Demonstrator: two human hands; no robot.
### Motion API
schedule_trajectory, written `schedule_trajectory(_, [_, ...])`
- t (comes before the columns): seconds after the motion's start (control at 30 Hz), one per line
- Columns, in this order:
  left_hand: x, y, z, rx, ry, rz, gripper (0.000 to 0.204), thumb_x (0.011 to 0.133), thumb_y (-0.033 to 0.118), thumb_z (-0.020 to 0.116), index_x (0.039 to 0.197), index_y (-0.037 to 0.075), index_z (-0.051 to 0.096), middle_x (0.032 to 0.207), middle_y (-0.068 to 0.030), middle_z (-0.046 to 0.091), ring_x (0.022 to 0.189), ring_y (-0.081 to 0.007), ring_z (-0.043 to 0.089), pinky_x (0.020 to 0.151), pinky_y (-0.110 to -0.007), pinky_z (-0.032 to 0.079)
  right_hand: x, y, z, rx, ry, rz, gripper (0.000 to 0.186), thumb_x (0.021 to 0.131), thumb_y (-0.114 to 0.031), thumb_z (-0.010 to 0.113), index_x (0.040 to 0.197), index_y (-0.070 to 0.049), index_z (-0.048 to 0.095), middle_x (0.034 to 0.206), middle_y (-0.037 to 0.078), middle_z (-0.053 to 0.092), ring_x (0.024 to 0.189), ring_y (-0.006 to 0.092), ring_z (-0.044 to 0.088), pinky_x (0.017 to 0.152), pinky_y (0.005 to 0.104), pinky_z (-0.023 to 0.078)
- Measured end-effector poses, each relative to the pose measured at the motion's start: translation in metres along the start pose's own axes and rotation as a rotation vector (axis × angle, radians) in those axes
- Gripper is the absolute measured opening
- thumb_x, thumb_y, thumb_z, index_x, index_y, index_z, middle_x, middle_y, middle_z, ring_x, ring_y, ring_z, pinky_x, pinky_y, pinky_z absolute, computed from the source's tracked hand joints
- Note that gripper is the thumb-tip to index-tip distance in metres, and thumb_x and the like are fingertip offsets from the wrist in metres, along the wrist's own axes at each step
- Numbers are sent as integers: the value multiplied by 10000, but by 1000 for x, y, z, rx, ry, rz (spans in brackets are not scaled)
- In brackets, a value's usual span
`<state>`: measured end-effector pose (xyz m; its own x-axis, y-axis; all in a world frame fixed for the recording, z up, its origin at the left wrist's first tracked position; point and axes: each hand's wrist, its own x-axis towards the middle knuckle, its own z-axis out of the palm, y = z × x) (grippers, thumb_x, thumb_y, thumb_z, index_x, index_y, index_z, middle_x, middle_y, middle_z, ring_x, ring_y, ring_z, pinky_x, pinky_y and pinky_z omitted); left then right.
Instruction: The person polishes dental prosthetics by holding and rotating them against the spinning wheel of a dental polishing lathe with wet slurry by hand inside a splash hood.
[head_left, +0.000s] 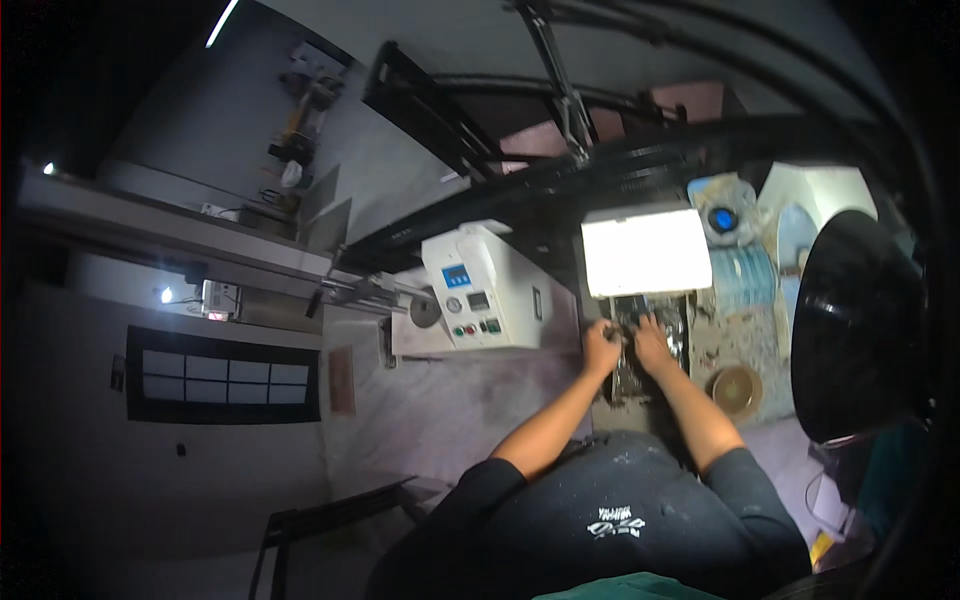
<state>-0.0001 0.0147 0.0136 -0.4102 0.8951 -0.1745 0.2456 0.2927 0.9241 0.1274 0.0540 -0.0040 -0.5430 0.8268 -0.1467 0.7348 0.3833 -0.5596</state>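
Both my hands are over a dark, shiny, wet-looking tray (640, 380) on the worktable. My left hand (601, 346) is at its left edge, fingers curled around something small and dark that I cannot make out. Beside it, my right hand (652, 343) lies with its fingers stretched forward over the dark surface. A small dark block (631, 306) sits just ahead of the fingers, under the front of a brightly lit white panel (645, 252). Shadow and small size hide the detail between the hands.
Left of the tray stands a white control box (515, 300) with dials and buttons. A brown bowl (737, 391) is at the right, with a clear plastic container (744, 277) and a blue-topped round item (722, 220) farther back. A big black disc-shaped shade (855, 330) is at far right.
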Motion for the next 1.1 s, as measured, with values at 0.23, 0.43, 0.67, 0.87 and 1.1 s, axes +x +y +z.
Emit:
schedule_trajectory(0.23, [-8,4,2,359,-68,208,203,695,36,562,897,32,582,834,-175,621,772,-347,601,718,-390,463,-21,4,-20,-84,193,-80,324,787,-111,398,1052,-33,568,1156,251,436,1080,423,404,888,473,363])
schedule_trajectory(0.43, [-18,12,14,324,-225,126,262,730,40,558,990,28,584,912,-192,606,858,-331,591,735,-370,459,-24,10,-41,94,158,-150,310,585,11,587,892,-18,562,925,213,544,895,390,508,769,430,425])
schedule_trajectory(0.67, [-34,-5,9,305,-142,128,332,696,17,525,1023,48,571,776,-163,623,716,-250,624,659,-330,466,-24,27,-30,151,127,-190,523,641,-29,589,1137,45,440,1061,251,511,1029,386,475,892,402,396])
schedule_trajectory(0.87, [-44,-22,15,26,-211,110,304,689,-49,458,962,33,562,759,-99,586,693,-156,562,637,-275,448,13,17,-31,-240,-174,-1,746,721,-204,609,1309,26,211,1327,269,258,1209,366,324,990,377,330])
schedule_trajectory(1.1, [-42,-9,-2,-113,-269,-43,437,666,-119,389,1050,43,521,816,-15,561,677,-79,499,596,-213,412,41,25,8,-439,-369,-98,648,728,-304,547,1212,90,372,1225,251,432,1204,339,353,1015,370,292])
